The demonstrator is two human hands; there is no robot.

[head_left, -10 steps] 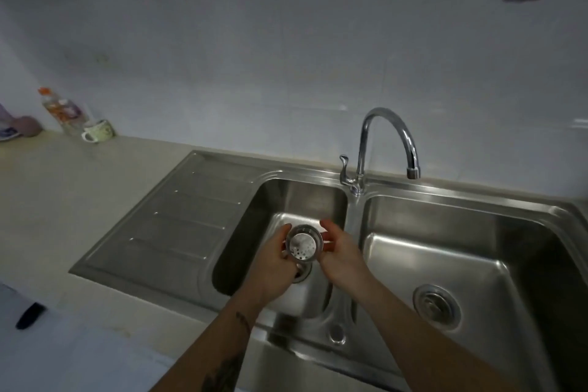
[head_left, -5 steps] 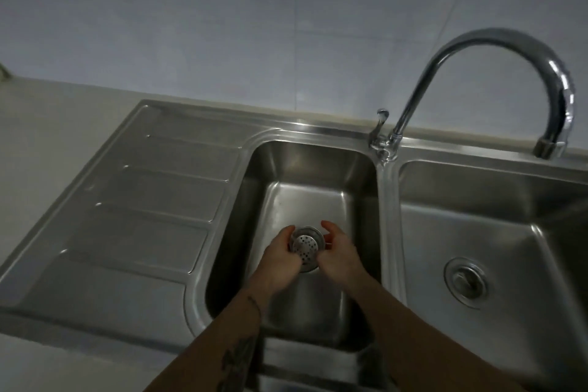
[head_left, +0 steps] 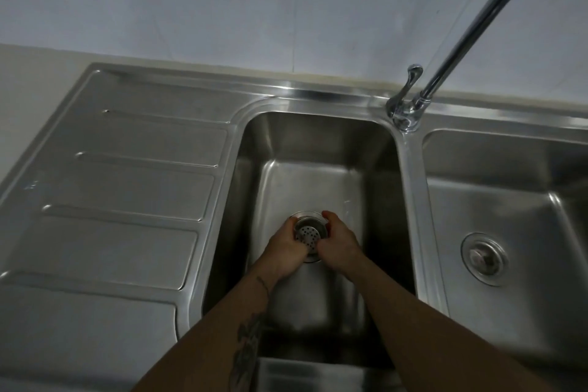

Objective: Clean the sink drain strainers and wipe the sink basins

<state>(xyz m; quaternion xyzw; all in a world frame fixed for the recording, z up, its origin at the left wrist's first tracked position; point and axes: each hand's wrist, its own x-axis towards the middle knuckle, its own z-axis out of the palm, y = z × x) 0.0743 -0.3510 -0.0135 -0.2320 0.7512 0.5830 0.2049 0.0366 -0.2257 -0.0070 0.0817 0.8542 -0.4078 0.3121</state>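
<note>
Both hands, left hand (head_left: 288,248) and right hand (head_left: 339,243), curled round the perforated strainer (head_left: 308,234), low over the left basin (head_left: 318,143) drain; second strainer (head_left: 483,258) sat at three o'clock, faucet (head_left: 410,105) at one

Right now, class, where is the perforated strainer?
In the head view, the perforated strainer sits low in the left basin, gripped between left hand and right hand.
</note>
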